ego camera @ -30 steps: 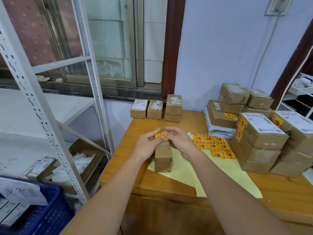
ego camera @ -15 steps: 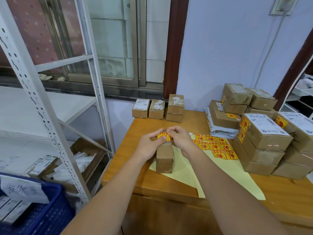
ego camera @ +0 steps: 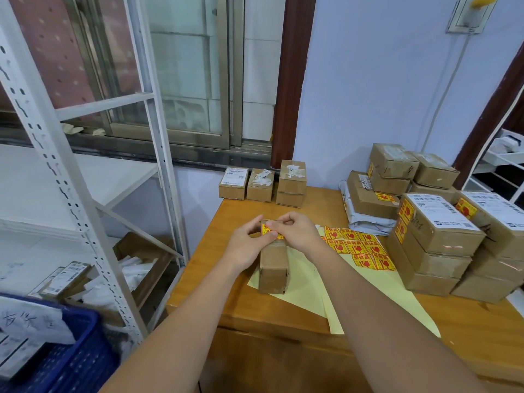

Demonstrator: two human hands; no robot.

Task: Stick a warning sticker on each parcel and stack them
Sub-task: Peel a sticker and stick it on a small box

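Pale blue wall and a barred window back our wooden counter (ego camera: 467, 321), where a small parcel (ego camera: 273, 265) lies lengthwise on a yellow sheet (ego camera: 377, 293) near the front edge. Since a second ago the warning sticker (ego camera: 269, 231) has come down from above the parcel's far end onto its top face, so the sticking step looks nearly finished. Our left hand (ego camera: 243, 245) curls around the far end, thumb pressing the sticker. Our right hand (ego camera: 297, 232) has its grip narrow, fingertips pinching the sticker's far edge. More stickers (ego camera: 357, 246) wait to the right on the sheet. Labelled parcels (ego camera: 442, 239) are stacked at the right, where this one probably goes next. Three unlabelled boxes (ego camera: 263, 184) wait at the far edge.
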